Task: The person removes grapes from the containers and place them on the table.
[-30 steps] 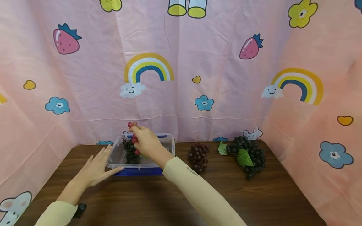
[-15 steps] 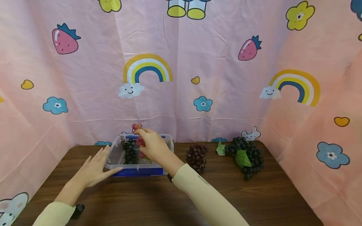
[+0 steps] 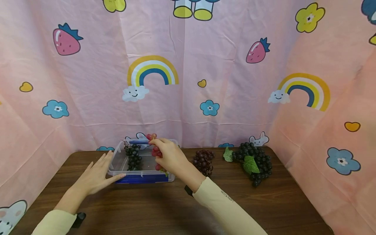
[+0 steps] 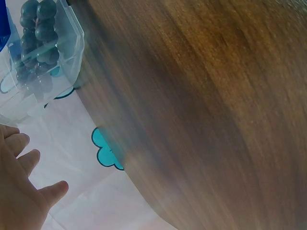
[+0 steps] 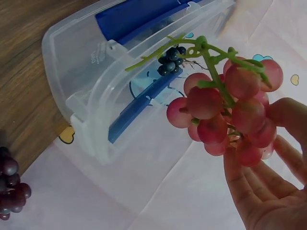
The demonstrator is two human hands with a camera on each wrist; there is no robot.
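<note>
My right hand (image 3: 171,156) grips a bunch of red grapes (image 5: 225,110) by its side, its green stem facing the right wrist camera. In the head view these grapes hang over the right half of a clear plastic box (image 3: 117,163) with blue clips. Inside the box, on the left, lies a small bunch of black grapes (image 3: 133,157). My left hand (image 3: 92,178) rests against the box's front left corner, fingers straight and spread, thumb along the front rim. The left wrist view shows part of the left hand (image 4: 21,187) beside the box wall (image 4: 72,52).
Right of the box, a bunch of dark purple grapes (image 3: 203,161) lies on the brown wooden table (image 3: 141,205). Farther right is a larger bunch of black grapes (image 3: 258,163) with green leaves. A pink patterned cloth (image 3: 188,114) hangs behind the table.
My right hand has moved to the right over the box with the red grapes, uncovering the black grapes inside. My left hand stays at the box's corner.
</note>
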